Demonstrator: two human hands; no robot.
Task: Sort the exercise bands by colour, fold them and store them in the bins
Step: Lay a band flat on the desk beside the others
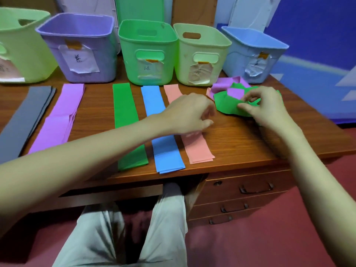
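Observation:
Flat bands lie in rows on the desk: grey point(25, 120), purple point(61, 116), green point(125, 116), blue point(163, 151) and pink point(196, 149). A tangled heap of green bands point(227, 105) and purple bands point(223, 85) sits at the right, in front of the blue bin point(252, 53). My right hand point(264, 106) pinches a green band in that heap. My left hand point(188, 114) hovers over the pink row with loosely curled fingers; whether it touches the pink band is unclear. Behind the rows stand the purple bin point(81, 47), green bin point(146, 51) and pale yellow bin point(200, 53).
A large pale green bin point(23, 45) stands at the far left. Lids lean against the wall behind the bins. The desk's front edge point(173, 176) runs just past the band ends, with drawers point(250, 189) below at the right and my legs under the desk.

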